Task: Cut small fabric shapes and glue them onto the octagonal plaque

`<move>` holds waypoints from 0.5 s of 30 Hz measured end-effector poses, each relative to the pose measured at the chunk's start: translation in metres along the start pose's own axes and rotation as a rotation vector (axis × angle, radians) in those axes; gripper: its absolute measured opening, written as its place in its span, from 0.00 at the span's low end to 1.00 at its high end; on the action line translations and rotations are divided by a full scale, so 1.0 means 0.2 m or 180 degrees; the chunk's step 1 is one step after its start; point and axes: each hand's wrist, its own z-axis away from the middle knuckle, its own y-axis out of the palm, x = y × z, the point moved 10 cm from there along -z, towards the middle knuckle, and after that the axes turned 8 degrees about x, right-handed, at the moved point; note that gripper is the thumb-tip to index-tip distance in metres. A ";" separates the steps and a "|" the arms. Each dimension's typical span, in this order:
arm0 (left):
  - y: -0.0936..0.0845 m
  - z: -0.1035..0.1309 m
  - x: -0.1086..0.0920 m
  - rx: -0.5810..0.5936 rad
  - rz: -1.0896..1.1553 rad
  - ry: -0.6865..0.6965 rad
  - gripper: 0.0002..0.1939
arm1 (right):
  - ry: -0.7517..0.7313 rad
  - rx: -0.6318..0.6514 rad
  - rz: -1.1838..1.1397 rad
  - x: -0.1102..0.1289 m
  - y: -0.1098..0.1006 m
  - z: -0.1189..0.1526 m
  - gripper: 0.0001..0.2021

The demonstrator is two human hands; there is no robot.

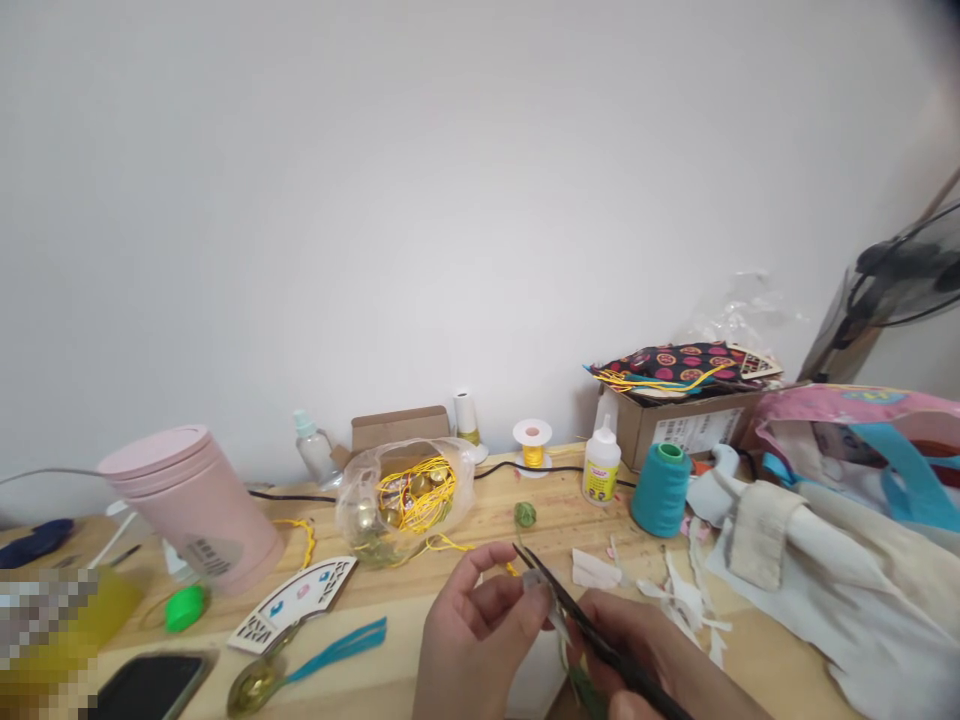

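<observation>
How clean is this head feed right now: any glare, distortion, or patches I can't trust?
Head view throughout: soft light, wall brightest mid-frame; pink tumbler leans, probably partly wide-angle distortion; pixel blocks mask the lower left corner; upper right corner dark; fan slightly blurred; left hand and scissors readable, but the pinched white scrap is too soft for fine detail.
</observation>
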 end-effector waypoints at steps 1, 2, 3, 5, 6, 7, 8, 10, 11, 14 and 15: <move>0.01 0.00 0.00 0.0054 -0.0037 -0.0019 0.22 | -0.0040 -0.0027 0.0044 0.02 0.00 0.01 0.28; 0.02 0.00 0.01 0.0104 -0.0074 -0.0032 0.22 | -0.0063 -0.0073 0.0078 0.04 0.00 0.01 0.28; 0.02 0.00 0.01 0.0147 -0.0100 -0.0042 0.21 | -0.0073 -0.0125 0.0099 0.04 0.00 0.02 0.29; 0.03 0.00 0.00 0.0199 -0.0138 -0.0044 0.21 | -0.0089 -0.0204 0.0138 0.06 -0.01 0.03 0.30; 0.03 0.00 0.00 0.0208 -0.0154 -0.0039 0.20 | -0.0114 -0.0237 0.0148 0.07 -0.02 0.03 0.30; 0.03 0.01 0.00 0.0217 -0.0162 -0.0032 0.20 | -0.0143 -0.0250 0.0157 0.08 -0.02 0.03 0.30; 0.03 0.01 0.00 0.0225 -0.0165 -0.0029 0.20 | -0.0146 -0.0237 0.0171 0.08 -0.02 0.04 0.30; 0.03 0.00 0.00 0.0246 -0.0172 -0.0050 0.21 | -0.0119 -0.0193 0.0205 0.09 -0.02 0.04 0.30; 0.03 0.00 0.00 0.0257 -0.0181 -0.0068 0.21 | -0.0089 -0.0186 0.0219 0.09 -0.02 0.04 0.30; 0.03 0.00 -0.01 0.0246 -0.0222 -0.0098 0.22 | -0.0004 -0.0164 0.0251 0.07 -0.03 0.04 0.31; 0.03 0.01 -0.01 0.0242 -0.0238 -0.0094 0.22 | 0.0008 -0.0151 0.0260 0.06 -0.03 0.04 0.31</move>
